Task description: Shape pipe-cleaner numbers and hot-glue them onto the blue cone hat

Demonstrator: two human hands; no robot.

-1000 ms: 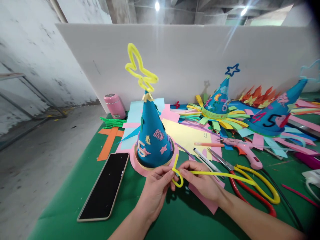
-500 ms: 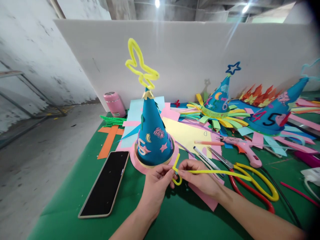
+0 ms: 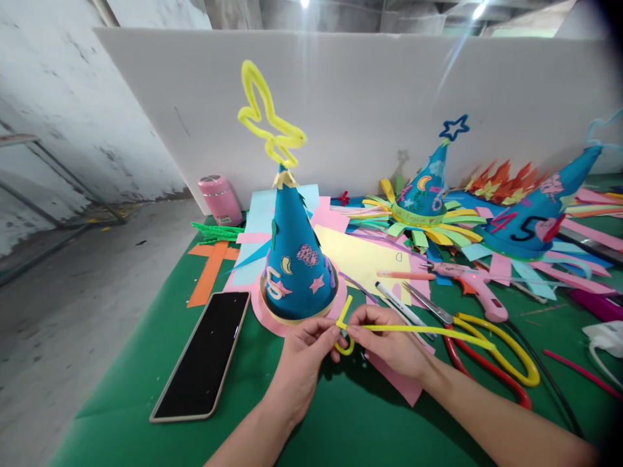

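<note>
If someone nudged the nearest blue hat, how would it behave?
The blue hat looks like thin card, so probably light and quick to slide. Its wide base should resist tipping, though the yellow topper may wobble on the narrow tip.

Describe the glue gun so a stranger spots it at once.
On the green table, find the large scissors with red and yellow handles. The glue gun lies beyond them. Unlike the flat pink paper nearby, it has a pistol grip and orange trigger.

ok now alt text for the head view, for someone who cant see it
Two hands, left and right, bend a yellow pipe cleaner into a loop before a blue cone hat, with scissors, phone and glue gun around.
</note>
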